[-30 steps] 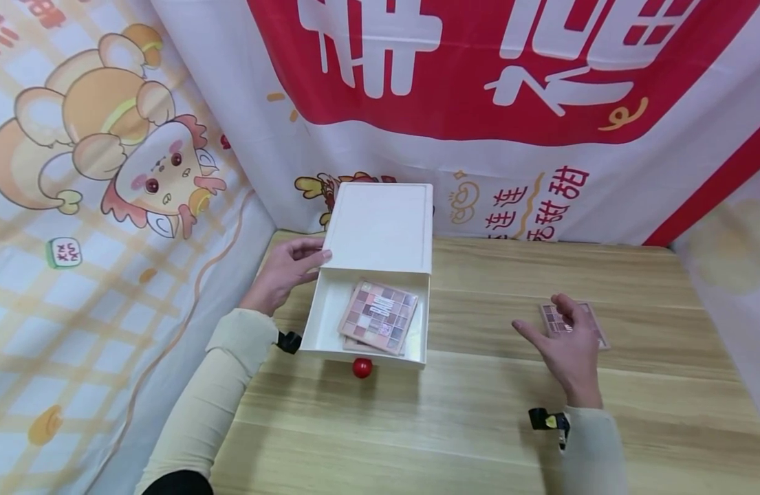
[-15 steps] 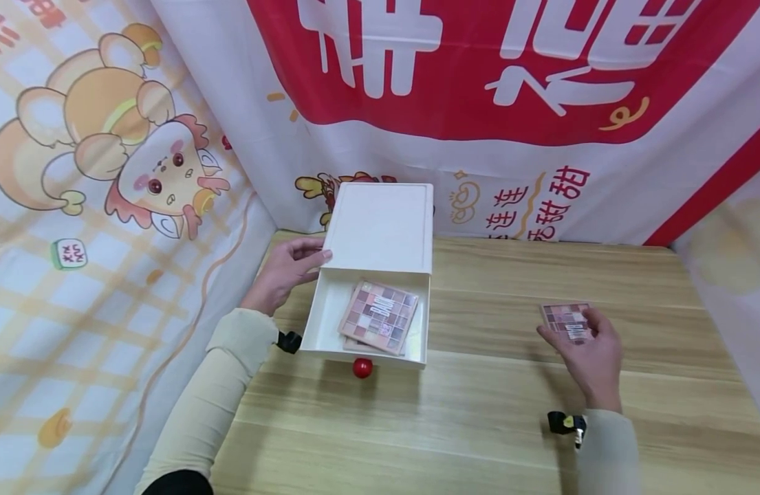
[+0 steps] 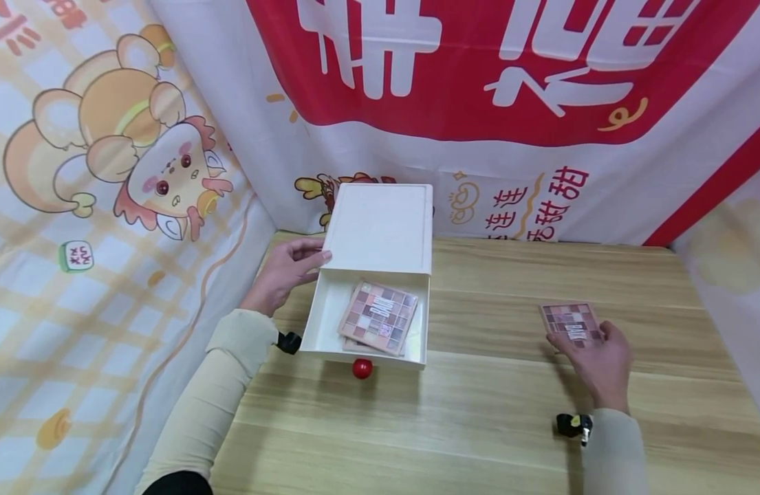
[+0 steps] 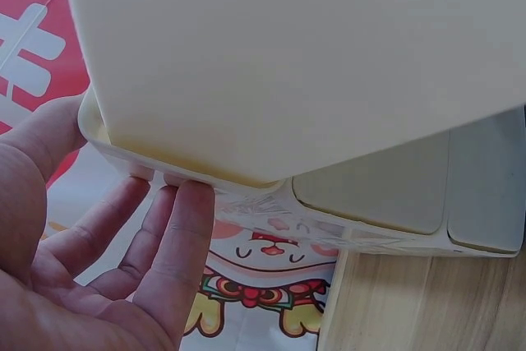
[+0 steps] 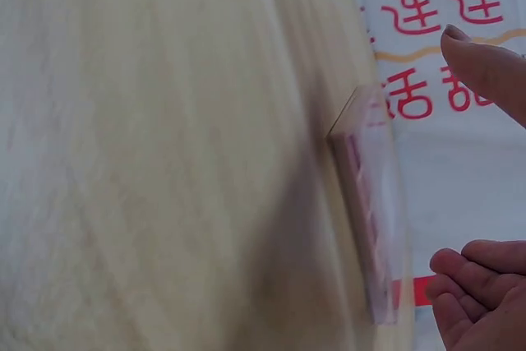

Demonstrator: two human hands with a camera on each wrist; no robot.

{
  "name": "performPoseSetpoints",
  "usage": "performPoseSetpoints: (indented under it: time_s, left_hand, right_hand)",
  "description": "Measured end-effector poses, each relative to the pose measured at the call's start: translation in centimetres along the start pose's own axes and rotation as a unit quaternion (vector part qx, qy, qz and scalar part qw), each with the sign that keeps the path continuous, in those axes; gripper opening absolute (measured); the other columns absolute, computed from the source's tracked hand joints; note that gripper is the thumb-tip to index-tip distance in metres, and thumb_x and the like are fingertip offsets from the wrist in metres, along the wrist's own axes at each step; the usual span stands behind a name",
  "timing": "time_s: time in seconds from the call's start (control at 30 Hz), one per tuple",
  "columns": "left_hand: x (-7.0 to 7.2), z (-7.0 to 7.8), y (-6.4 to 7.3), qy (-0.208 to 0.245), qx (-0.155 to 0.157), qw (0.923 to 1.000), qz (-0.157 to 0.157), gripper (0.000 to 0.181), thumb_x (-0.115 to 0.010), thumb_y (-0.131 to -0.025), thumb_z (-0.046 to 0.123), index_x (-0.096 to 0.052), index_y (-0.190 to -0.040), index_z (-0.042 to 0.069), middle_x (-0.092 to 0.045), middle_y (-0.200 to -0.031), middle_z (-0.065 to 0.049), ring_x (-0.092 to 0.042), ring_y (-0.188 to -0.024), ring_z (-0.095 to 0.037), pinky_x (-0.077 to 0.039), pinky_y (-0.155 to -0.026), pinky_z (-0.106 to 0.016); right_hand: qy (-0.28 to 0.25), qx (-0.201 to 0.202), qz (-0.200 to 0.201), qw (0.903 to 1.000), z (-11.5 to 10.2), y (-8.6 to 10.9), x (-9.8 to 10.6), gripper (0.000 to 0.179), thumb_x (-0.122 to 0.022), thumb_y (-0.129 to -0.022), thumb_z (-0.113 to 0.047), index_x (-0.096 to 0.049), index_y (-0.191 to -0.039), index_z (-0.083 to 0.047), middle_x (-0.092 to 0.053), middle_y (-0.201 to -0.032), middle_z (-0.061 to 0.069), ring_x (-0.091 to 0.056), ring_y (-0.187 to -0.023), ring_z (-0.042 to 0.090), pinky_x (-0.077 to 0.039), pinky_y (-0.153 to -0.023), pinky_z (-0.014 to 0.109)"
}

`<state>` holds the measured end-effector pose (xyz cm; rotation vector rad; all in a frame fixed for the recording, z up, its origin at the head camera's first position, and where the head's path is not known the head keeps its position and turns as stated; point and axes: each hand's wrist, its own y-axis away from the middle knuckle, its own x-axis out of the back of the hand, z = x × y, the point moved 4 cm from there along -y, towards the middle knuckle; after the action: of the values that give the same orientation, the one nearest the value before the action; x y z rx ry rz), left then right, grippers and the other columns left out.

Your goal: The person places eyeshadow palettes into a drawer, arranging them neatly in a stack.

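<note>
A white drawer cabinet [image 3: 380, 227] stands at the back with its upper drawer [image 3: 318, 323] pulled out. Inside that drawer lie eyeshadow palettes [image 3: 380, 316], overlapping, the upper one with a pink and mauve grid. My left hand [image 3: 283, 271] holds the cabinet's front left corner, thumb at the top edge and fingertips against the side, as the left wrist view shows. At the right, another palette [image 3: 571, 323] lies on the table. My right hand [image 3: 599, 361] is at its near right side; in the right wrist view, thumb and fingers are spread apart around the palette [image 5: 370, 203].
A red ball-shaped knob [image 3: 362, 368] is on the drawer's front. Further compartments [image 4: 374, 195] show below the pulled-out drawer in the left wrist view. Printed cloth [image 3: 503, 158] hangs behind and at the left of the wooden table [image 3: 479, 412].
My right hand has come down and shifted right and nearer, uncovering more of the palette on the table. The left hand and drawer stay put. The cloth at the left has shifted slightly.
</note>
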<state>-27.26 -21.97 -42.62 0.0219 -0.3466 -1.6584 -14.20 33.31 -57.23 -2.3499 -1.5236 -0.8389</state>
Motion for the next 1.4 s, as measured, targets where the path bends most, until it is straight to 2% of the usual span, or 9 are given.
performPoseSetpoints:
  time_s: [0.17, 0.47, 0.6, 0.73, 1.0, 1.23, 1.4]
  left_hand:
    - [0.0, 0.0, 0.0, 0.004, 0.0, 1.0, 0.0, 0.053, -0.08, -0.089, 0.027, -0.061, -0.133, 0.005, -0.061, -0.126, -0.014, -0.063, -0.109, -0.027, -0.058, -0.089, -0.039]
    - [0.0, -0.1, 0.0, 0.007, 0.0, 1.0, 0.0, 0.051, -0.08, -0.089, 0.026, -0.061, -0.133, 0.005, -0.061, -0.126, -0.014, -0.064, -0.109, -0.027, -0.058, -0.089, -0.04]
    - [-0.1, 0.0, 0.1, 0.01, 0.001, 0.9999, -0.001, 0.052, -0.08, -0.089, 0.025, -0.061, -0.133, 0.005, -0.061, -0.126, -0.014, -0.064, -0.108, -0.025, -0.058, -0.089, -0.04]
    - [-0.1, 0.0, 0.1, 0.014, 0.002, 0.9999, 0.0, 0.052, -0.08, -0.09, 0.024, -0.06, -0.133, 0.004, -0.062, -0.126, -0.014, -0.063, -0.108, -0.024, -0.057, -0.091, -0.04]
    - [-0.1, 0.1, 0.3, 0.01, 0.0, 0.9999, -0.002, 0.052, -0.08, -0.09, 0.025, -0.06, -0.133, 0.004, -0.061, -0.125, -0.014, -0.063, -0.108, -0.025, -0.057, -0.091, -0.04]
    - [-0.1, 0.2, 0.3, 0.006, 0.0, 1.0, 0.005, 0.051, -0.079, -0.09, 0.024, -0.06, -0.132, 0.003, -0.061, -0.124, -0.015, -0.063, -0.108, -0.025, -0.057, -0.09, -0.04]
    - [0.0, 0.2, 0.3, 0.007, -0.001, 1.0, 0.001, 0.052, -0.08, -0.09, 0.025, -0.06, -0.133, 0.004, -0.061, -0.124, -0.014, -0.064, -0.107, -0.025, -0.057, -0.09, -0.04]
  right_hand:
    - [0.03, -0.009, -0.001, 0.9995, 1.1, -0.3, 0.0, 0.123, -0.084, -0.077, -0.055, -0.015, -0.155, 0.009, -0.027, -0.152, 0.036, -0.034, -0.134, 0.052, -0.028, -0.113, 0.063]
    - [0.036, -0.07, -0.025, 0.9966, 3.2, -0.6, -0.5, 0.138, -0.085, -0.069, -0.063, -0.004, -0.158, 0.004, -0.018, -0.157, 0.033, -0.024, -0.138, 0.05, -0.026, -0.113, 0.065]
    - [0.083, -0.07, -0.017, 0.994, 3.4, -0.8, -0.5, 0.14, -0.082, -0.068, -0.07, -0.005, -0.157, 0.007, -0.019, -0.155, 0.034, -0.02, -0.136, 0.051, -0.027, -0.112, 0.066]
    - [0.104, -0.054, -0.01, 0.9931, 3.3, -0.9, -0.6, 0.139, -0.082, -0.067, -0.07, -0.01, -0.155, 0.01, -0.025, -0.151, 0.036, -0.023, -0.133, 0.051, -0.027, -0.111, 0.066]
    - [0.142, -0.031, 0.005, 0.9894, 2.7, -1.0, -0.9, 0.129, -0.084, -0.071, -0.062, -0.018, -0.15, 0.016, -0.033, -0.143, 0.04, -0.03, -0.128, 0.053, -0.023, -0.111, 0.063]
    - [0.127, -0.048, 0.011, 0.9907, 2.3, -0.6, -0.6, 0.129, -0.082, -0.071, -0.064, -0.016, -0.153, 0.012, -0.029, -0.148, 0.037, -0.026, -0.131, 0.051, -0.024, -0.111, 0.064]
    - [0.07, -0.05, 0.022, 0.9961, 1.6, -0.1, -0.3, 0.126, -0.085, -0.072, -0.059, -0.018, -0.155, 0.008, -0.029, -0.15, 0.033, -0.025, -0.134, 0.048, -0.027, -0.112, 0.063]
